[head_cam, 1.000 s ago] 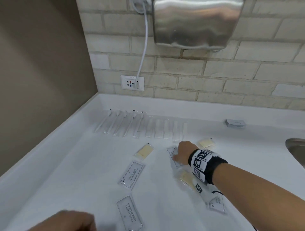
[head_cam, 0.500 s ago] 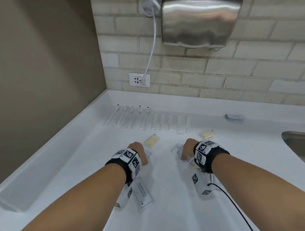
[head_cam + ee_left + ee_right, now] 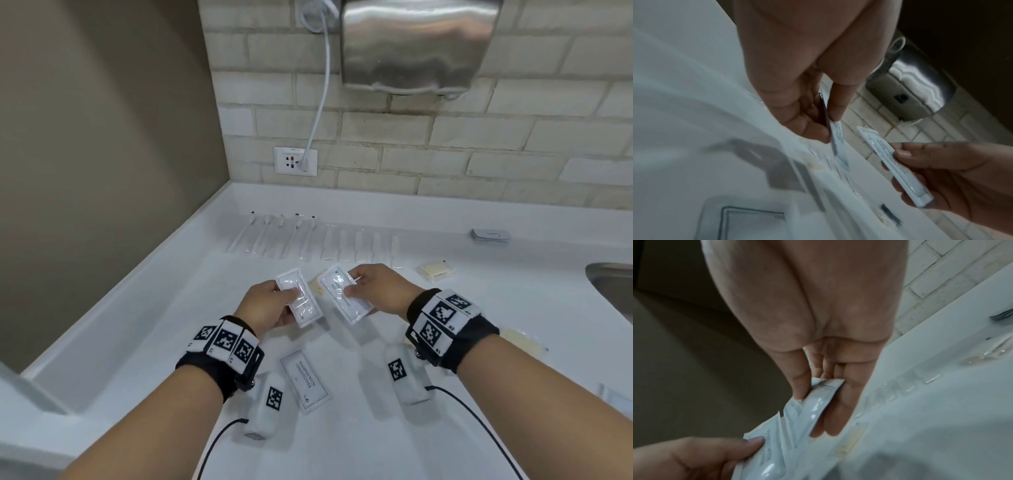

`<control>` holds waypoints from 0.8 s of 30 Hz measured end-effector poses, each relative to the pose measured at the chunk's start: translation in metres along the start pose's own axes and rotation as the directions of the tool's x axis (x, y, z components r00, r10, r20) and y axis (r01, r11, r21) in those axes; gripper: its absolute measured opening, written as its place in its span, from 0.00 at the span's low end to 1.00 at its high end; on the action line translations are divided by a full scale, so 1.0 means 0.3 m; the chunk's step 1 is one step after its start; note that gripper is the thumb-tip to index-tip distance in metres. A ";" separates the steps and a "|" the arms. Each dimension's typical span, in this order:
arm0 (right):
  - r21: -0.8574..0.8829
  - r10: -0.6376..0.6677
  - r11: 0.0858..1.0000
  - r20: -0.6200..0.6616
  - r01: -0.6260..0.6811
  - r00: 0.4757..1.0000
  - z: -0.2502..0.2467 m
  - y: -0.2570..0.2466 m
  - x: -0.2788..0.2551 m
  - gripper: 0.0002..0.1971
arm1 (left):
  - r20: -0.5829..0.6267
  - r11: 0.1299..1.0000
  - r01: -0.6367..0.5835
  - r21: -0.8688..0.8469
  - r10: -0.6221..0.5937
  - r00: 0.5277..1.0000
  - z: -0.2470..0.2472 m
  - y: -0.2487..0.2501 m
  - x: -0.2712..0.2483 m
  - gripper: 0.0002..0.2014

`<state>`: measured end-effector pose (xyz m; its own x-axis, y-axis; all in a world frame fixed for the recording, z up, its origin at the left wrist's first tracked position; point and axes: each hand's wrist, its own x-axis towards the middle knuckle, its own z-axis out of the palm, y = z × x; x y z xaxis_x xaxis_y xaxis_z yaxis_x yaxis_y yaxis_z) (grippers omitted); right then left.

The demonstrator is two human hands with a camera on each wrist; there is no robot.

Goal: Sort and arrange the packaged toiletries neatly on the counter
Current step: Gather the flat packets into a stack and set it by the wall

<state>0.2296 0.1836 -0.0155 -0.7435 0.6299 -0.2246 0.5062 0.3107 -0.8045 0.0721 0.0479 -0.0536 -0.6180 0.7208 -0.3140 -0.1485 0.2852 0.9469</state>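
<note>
Above the white counter (image 3: 178, 308) my left hand (image 3: 263, 305) pinches a clear-backed white sachet (image 3: 298, 297), seen edge-on as a sachet (image 3: 836, 134) in the left wrist view. Beside it, my right hand (image 3: 373, 291) pinches a printed white sachet (image 3: 344, 295), which shows as a sachet (image 3: 813, 404) between thumb and fingers in the right wrist view. The two packets nearly touch. One shampoo sachet (image 3: 305, 380) lies flat between my wrists. A row of wrapped toothbrushes and combs (image 3: 308, 238) lines the back.
Yellowish soap packets lie at right (image 3: 435, 270), near my right wrist (image 3: 520, 339), and one peeks between the held sachets (image 3: 317, 287). A dark small pack (image 3: 490, 235) sits at the back right. The sink edge (image 3: 609, 284) is far right. A hand dryer (image 3: 418, 44) hangs above.
Both hands have lifted off the counter, each raising a sachet, and brought the two packets together in mid-air. The left hand came in from the lower left a second ago.
</note>
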 end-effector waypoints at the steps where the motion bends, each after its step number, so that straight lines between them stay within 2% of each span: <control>1: 0.067 -0.005 0.998 -0.005 0.005 1.000 0.004 -0.013 -0.009 0.13 | 0.009 0.999 -0.017 -0.038 0.018 1.000 -0.001 0.006 -0.015 0.07; 5: 0.228 -0.058 0.972 -0.027 0.062 0.998 0.025 -0.066 -0.047 0.12 | 0.056 0.989 -0.090 -0.115 0.097 0.994 -0.011 0.032 -0.075 0.11; 8: 0.258 -0.104 0.962 0.030 0.092 0.994 0.034 -0.089 -0.061 0.15 | 0.082 0.983 -0.105 -0.151 0.118 0.990 -0.007 0.043 -0.093 0.13; 12: 0.169 -0.132 0.980 0.176 0.102 0.975 0.019 -0.102 -0.082 0.22 | 0.118 0.979 -0.069 -0.192 0.093 0.989 -0.012 0.042 -0.115 0.14; 15: 0.029 -0.133 0.991 0.218 0.129 0.967 -0.010 -0.110 -0.083 0.22 | 0.117 0.969 -0.011 -0.248 0.041 0.992 -0.024 0.032 -0.123 0.14; 19: -0.018 -0.152 0.987 0.215 0.159 0.965 -0.016 -0.129 -0.060 0.16 | 0.138 0.959 0.062 -0.278 -0.024 0.990 -0.033 0.021 -0.129 0.14; 21: -0.005 -0.194 0.980 0.201 0.199 0.960 0.000 -0.139 -0.049 0.14 | 0.180 0.959 0.081 -0.271 -0.032 0.983 -0.024 0.022 -0.143 0.17; 24: -0.023 -0.242 0.970 0.071 0.244 0.968 0.040 -0.150 -0.032 0.19 | 0.297 0.982 0.045 -0.181 0.011 0.955 -0.013 0.013 -0.157 0.18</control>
<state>0.2089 0.1551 0.0164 -0.8731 0.4836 -0.0622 0.3197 0.4713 -0.8220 0.0977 0.0125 -0.0349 -0.3628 0.8789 -0.3096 -0.3135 0.1977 0.9288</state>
